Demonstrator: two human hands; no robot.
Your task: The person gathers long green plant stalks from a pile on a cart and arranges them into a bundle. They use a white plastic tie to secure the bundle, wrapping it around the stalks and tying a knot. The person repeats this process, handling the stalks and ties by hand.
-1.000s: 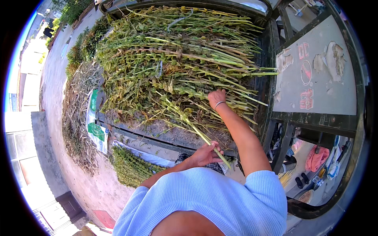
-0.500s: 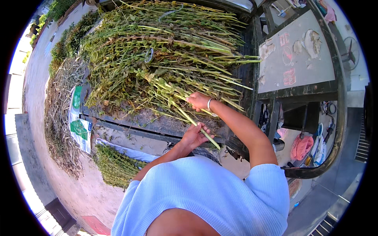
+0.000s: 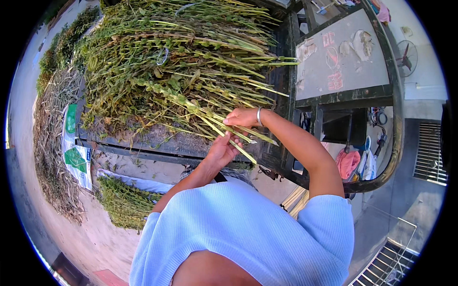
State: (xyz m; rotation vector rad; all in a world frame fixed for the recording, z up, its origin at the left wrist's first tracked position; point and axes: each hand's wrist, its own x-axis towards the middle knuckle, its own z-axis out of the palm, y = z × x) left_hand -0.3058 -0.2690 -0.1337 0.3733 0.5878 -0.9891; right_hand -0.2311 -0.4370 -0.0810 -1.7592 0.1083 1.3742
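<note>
Cut sesame stalks [image 3: 183, 101], yellow-green with small pods along the stems, slant from the pile toward my body. My right hand [image 3: 242, 117], with a white bangle at the wrist, is closed round several of them near their bare lower ends. Just below and to the left, my left hand [image 3: 222, 149] pinches a thick stalk whose cut end [image 3: 249, 156] sticks out past the fingers. Behind both hands lies a broad pile of sesame stalks [image 3: 191, 52], cut ends mostly to the right, on a dark metal bed [image 3: 167, 148]. Loops of light string lie on the pile.
A black metal frame [image 3: 353, 97] with a grey panel [image 3: 341, 52] stands at the right. On the ground at left are another green bundle [image 3: 125, 200], a green-and-white sack [image 3: 76, 152] and dry stalks [image 3: 50, 143]. Pink cloth [image 3: 347, 163] lies beyond the frame.
My left hand has moved up the stalk toward my right hand, and its fingers have closed more. My right hand stays on the stalks. The whole view has shifted right.
</note>
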